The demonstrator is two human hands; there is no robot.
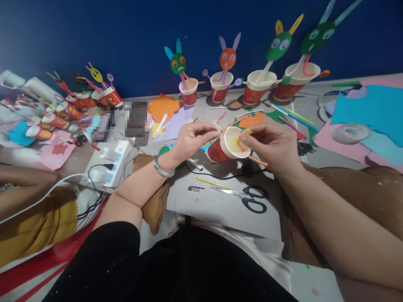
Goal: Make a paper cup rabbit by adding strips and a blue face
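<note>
A red and white paper cup (217, 152) lies tilted between my hands, its mouth toward me. An orange straw (258, 161) sticks out of its right side, and a bit of orange shows inside. My right hand (275, 144) is closed at the rim, pinching a yellow straw (234, 141) that reaches into the cup. My left hand (198, 137) is pinched at the cup's left rim; what its fingertips hold is too small to make out. Nearer me lie black-handled scissors (252, 199), a yellow pencil-like stick (214, 183) and a small dark clip-like piece (195, 188).
Several cups with paper-faced figures, one a green face (278, 46), stand along the blue wall (126, 37). A power strip (116, 163) with cables lies left, near another person's arm (28, 182). Coloured paper (371, 113) and a tape roll (351, 133) lie right.
</note>
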